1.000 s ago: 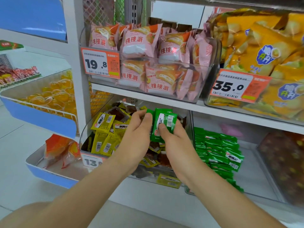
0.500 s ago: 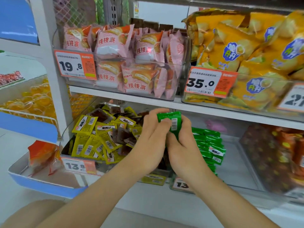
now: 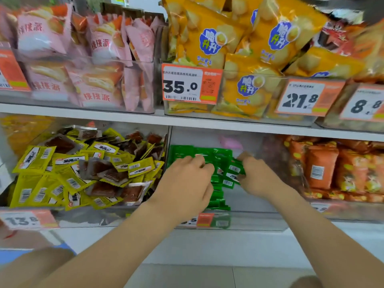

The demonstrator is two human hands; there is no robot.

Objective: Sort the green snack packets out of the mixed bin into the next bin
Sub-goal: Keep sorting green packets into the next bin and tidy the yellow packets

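The mixed bin point(image 3: 93, 217) at the lower shelf's left end, price tag point(image 3: 22, 220) "13.8", holds yellow packets point(image 3: 33, 161) with barcodes. In the next bin point(image 3: 259, 221), the left hand point(image 3: 187, 183) curls knuckles-up onto the green packets point(image 3: 207, 152); whether it grips them cannot be told. The right hand point(image 3: 261, 177) pinches a few at the pile's right edge. Upper shelf labels point(image 3: 187, 86) read "35.0", "21.8".

Bright, even light is filling the scene, with soft shade sitting under the white shelf board point(image 3: 83, 116). Motion blur is smearing the small green foil snack packets point(image 3: 207, 154) and the orange-and-white paper price tag point(image 3: 27, 219) at lower left; the wide lens is bowing the frame edges
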